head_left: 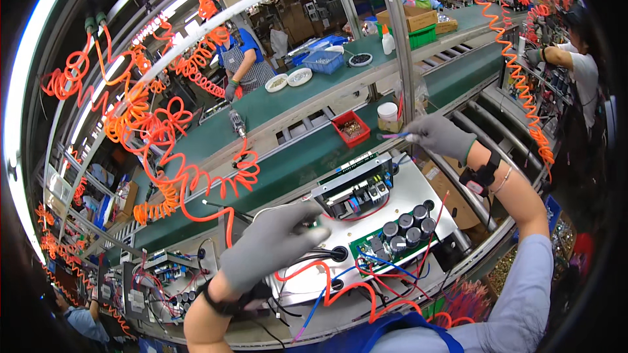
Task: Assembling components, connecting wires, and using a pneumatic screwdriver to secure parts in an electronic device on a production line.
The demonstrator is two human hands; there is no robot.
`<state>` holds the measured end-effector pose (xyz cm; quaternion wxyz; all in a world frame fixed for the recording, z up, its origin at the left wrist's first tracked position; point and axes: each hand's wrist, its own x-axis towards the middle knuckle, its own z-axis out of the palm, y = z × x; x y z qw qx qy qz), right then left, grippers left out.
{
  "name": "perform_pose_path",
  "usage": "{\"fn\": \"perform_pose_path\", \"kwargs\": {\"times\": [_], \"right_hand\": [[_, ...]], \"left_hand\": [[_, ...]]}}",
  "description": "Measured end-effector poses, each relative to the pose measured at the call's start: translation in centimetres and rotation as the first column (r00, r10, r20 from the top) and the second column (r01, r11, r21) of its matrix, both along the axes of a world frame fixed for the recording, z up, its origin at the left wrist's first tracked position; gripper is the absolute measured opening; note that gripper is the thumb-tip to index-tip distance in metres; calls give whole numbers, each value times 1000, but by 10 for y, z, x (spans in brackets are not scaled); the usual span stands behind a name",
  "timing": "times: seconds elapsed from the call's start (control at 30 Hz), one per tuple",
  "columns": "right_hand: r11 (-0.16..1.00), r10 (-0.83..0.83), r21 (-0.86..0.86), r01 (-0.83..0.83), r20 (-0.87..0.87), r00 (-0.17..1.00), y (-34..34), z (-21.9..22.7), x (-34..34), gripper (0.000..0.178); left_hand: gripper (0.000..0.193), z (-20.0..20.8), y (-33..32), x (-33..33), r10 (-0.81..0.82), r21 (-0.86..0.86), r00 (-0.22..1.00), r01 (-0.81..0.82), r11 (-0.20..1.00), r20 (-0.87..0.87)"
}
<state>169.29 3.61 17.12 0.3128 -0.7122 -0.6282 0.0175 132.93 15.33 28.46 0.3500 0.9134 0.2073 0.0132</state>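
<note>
A slim blue tool (394,136) is being pinched by the gloved right hand (439,136), its long axis pointing left; the left hand (275,242), fingers loosely spread, is being rested flat on the white chassis (428,186) nearer the circuit board (392,232).

From my remote seat the scene is bright and evenly lit. A long lamp strip (16,111) glares white along the left rim. Shadows under the hands are soft and weak. The fisheye lens bends straight rails strongly near the edges, and the corners fall to black. The center is sharp; the far rim looks slightly smeared.
</note>
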Motion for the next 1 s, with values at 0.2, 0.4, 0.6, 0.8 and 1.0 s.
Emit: {"fn": "perform_pose_path", "kwargs": {"times": [0.2,0.4,0.6,0.8,1.0], "right_hand": [[973,-11,-231,-21,-135,991,-8,-45,11,21],[985,138,-79,-152,-160,977,22,-53,-7,26],[964,229,-37,-264,-391,891,52,-55,-11,25],[961,182,-116,-250,-414,892,53,-50,-16,26],[941,164,-178,-288,-505,847,51,-36,-22,34]], "left_hand": [[36,-40,38,76,60,-219,998,-61,974,-12],[34,-72,56,123,56,102,993,-67,993,101],[34,-73,65,146,61,174,998,-65,983,25],[27,-71,58,164,2,322,999,11,947,-40],[24,-72,68,166,-11,207,999,22,978,-51]]}}
